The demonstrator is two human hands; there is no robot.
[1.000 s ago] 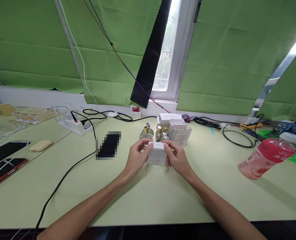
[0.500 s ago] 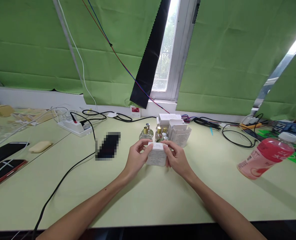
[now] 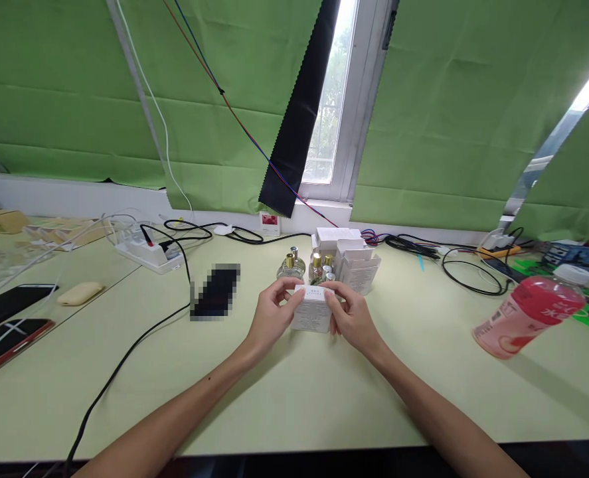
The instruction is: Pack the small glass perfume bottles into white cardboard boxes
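Note:
A small white printed carton (image 3: pixel 312 315) stands upright at the middle of the table, its top face closed. My left hand (image 3: pixel 273 311) grips its left side, thumb at the upper left corner. On the opposite side my right hand (image 3: pixel 352 315) pinches the upper right corner, fingers partly hidden behind. Just beyond the carton are several glass perfume bottles (image 3: pixel 291 267) with gold and silver caps, some partly covered by my hands and the carton. More white cartons (image 3: pixel 360 271) are grouped behind my right hand, and at least one has raised flaps.
On the right stands a pink drink bottle (image 3: pixel 528 315). A dark pixelated object (image 3: pixel 216 292) lies to the left, near a black cable (image 3: pixel 125 355). Further left are a power strip (image 3: pixel 149 255), a cream case (image 3: pixel 81 293) and phones (image 3: pixel 12 338). Coiled cables (image 3: pixel 408 244) run along the back.
Almost nothing differs. Both hands stay on the carton in the same place, and its top face tips very slightly more into view.

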